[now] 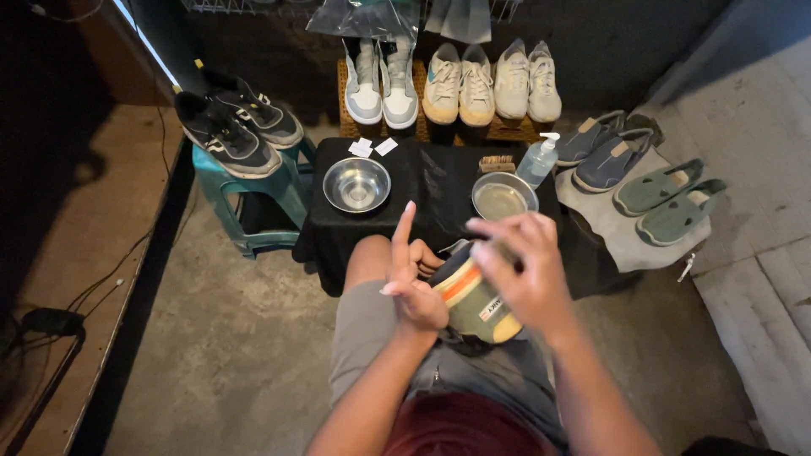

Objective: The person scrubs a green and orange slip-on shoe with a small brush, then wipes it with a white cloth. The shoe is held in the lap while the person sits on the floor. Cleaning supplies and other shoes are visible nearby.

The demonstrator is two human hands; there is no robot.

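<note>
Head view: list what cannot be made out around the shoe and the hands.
- Shoe: its toe and upper, hidden by the right hand, which is motion-blurred.
- Left hand: its palm faces away, so its contact with the shoe is unclear.
- Right bowl: contents unclear.
- Brush: bristles too small.

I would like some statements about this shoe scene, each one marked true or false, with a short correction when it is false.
1. Both hands are on a shoe held over the lap. True: the left hand and the right hand are on it.
2. A dark pair of sneakers stands on a teal stool. True.
3. Only one metal bowl is on the black table. False: there are two, the left bowl and the right bowl.
4. The pump bottle lies on the floor. False: it stands on the table beside the right bowl.
5. The green slip-on shoes rest on a grey cloth. True.
</note>
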